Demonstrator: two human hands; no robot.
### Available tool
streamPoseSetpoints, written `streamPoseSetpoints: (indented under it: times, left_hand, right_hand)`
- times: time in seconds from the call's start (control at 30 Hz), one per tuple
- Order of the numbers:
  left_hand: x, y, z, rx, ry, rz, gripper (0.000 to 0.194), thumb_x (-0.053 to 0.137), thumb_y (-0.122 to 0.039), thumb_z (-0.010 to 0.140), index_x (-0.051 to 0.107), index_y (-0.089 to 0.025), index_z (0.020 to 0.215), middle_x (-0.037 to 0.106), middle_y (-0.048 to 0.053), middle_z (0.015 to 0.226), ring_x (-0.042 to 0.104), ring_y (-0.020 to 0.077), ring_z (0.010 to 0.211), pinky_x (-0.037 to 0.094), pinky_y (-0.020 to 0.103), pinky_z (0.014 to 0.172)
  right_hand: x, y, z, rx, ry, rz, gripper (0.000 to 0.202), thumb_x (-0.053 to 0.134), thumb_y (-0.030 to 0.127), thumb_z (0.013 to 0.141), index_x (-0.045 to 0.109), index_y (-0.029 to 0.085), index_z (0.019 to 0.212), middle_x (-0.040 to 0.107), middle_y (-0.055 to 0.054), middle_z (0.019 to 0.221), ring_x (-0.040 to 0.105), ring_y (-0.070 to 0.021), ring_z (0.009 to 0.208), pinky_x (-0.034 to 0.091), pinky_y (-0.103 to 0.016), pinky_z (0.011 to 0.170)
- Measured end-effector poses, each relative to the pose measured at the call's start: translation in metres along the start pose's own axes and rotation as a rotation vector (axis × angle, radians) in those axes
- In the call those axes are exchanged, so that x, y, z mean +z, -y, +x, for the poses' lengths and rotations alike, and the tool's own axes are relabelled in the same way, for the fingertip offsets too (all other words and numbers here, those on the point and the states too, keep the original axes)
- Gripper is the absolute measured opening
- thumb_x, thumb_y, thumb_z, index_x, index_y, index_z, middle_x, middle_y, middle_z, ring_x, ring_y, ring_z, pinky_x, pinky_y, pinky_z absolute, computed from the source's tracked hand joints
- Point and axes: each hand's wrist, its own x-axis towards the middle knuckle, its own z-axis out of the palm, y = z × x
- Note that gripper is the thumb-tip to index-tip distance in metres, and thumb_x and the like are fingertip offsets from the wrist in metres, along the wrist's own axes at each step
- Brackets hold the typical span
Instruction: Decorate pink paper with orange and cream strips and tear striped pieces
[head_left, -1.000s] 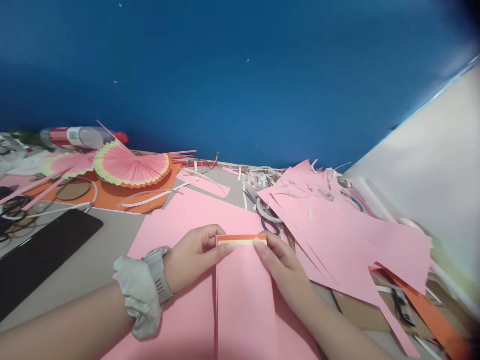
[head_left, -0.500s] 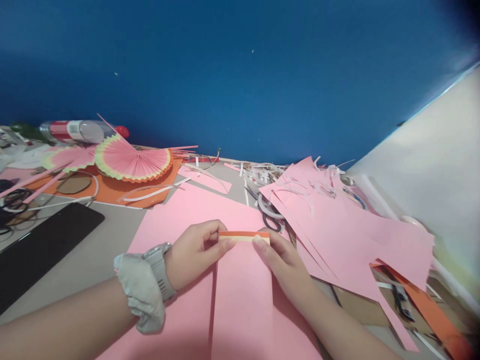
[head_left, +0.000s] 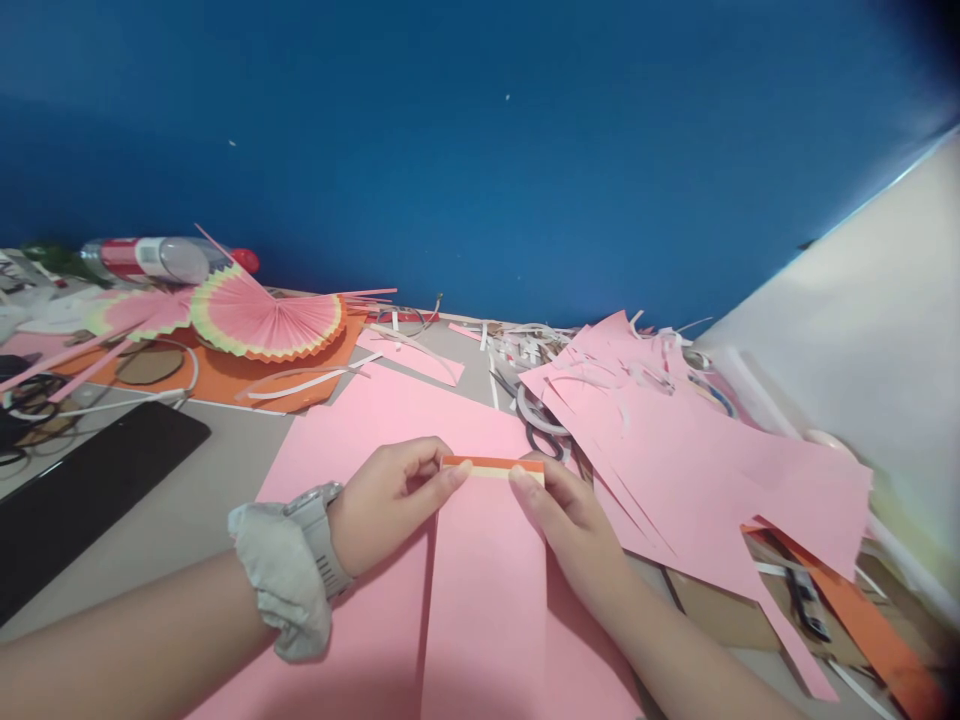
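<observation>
A long pink paper strip (head_left: 487,590) runs from the bottom edge of the view up to my fingers, its far end banded in orange and cream. My left hand (head_left: 401,490) pinches that end at its left corner, thumb on top. At the right corner my right hand (head_left: 566,510) grips it the same way, thumb pressed on the cream band. The fingers behind the paper are mostly hidden. Beneath the strip lies a larger pink sheet (head_left: 360,430) on the grey table. A watch and a pale scrunchie circle my left wrist.
Pleated pink paper fans (head_left: 277,325) rest on orange paper at the back left, by a plastic bottle (head_left: 150,258). A black phone (head_left: 97,490) lies left. Right are pink sheets (head_left: 675,460), scissors (head_left: 541,438), paper scraps and a cutter (head_left: 808,603). A blue wall (head_left: 480,150) stands behind.
Both hands keep their pinch on the strip's banded end. The left thumb has slid slightly up onto the orange edge, and the end sits a little further right and higher.
</observation>
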Motion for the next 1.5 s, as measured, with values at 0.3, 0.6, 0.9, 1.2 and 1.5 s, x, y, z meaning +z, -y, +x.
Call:
streamPoseSetpoints:
  times: [0.3,0.6,0.9,1.2,1.5]
  left_hand:
    - [0.0003,0.0016,-0.0004,-0.003,-0.010,0.015,0.029,0.044,-0.041,0.088,0.048,-0.017,0.072,0.034,-0.007,0.059,0.031,0.0080,0.054,0.028,0.021,0.050]
    - [0.0005,0.0014,-0.0001,-0.008,-0.011,0.013,0.029,0.044,-0.041,0.088,0.048,-0.017,0.072,0.034,-0.006,0.059,0.032,0.0083,0.055,0.028,0.022,0.050]
    - [0.0003,0.0000,0.0012,-0.014,-0.028,0.016,0.032,0.040,-0.041,0.089,0.046,-0.017,0.068,0.033,-0.006,0.061,0.031,0.0091,0.057,0.028,0.023,0.054]
    - [0.0002,-0.0001,0.0012,-0.022,-0.031,0.021,0.032,0.039,-0.041,0.089,0.047,-0.017,0.069,0.033,-0.005,0.061,0.030,0.0100,0.056,0.027,0.023,0.053]
    - [-0.0003,0.0010,0.0021,-0.016,-0.035,0.028,0.031,0.040,-0.041,0.089,0.046,-0.018,0.069,0.033,-0.006,0.061,0.031,0.0095,0.056,0.027,0.023,0.053]
  right_hand:
    - [-0.0002,-0.0051,0.0017,-0.035,0.020,0.014,0.022,0.050,0.039,0.085,0.051,0.019,0.075,0.045,0.003,0.069,0.044,-0.0104,0.062,0.037,-0.021,0.055]
    - [-0.0026,-0.0033,0.0034,-0.055,-0.070,-0.115,0.033,0.044,0.042,0.087,0.043,0.019,0.064,0.032,0.005,0.058,0.032,-0.0095,0.054,0.028,-0.020,0.049]
    - [-0.0019,-0.0011,0.0038,-0.048,-0.126,-0.208,0.024,0.048,0.039,0.085,0.054,0.019,0.073,0.051,0.002,0.069,0.045,-0.0116,0.065,0.036,-0.020,0.056]
    - [0.0002,-0.0002,0.0037,-0.029,-0.140,-0.219,0.026,0.047,0.042,0.085,0.053,0.019,0.073,0.051,0.001,0.070,0.047,-0.0131,0.065,0.037,-0.022,0.056]
    - [-0.0002,0.0000,0.0031,-0.048,-0.152,-0.265,0.026,0.046,0.040,0.085,0.052,0.019,0.071,0.053,0.001,0.071,0.046,-0.0128,0.066,0.037,-0.021,0.056]
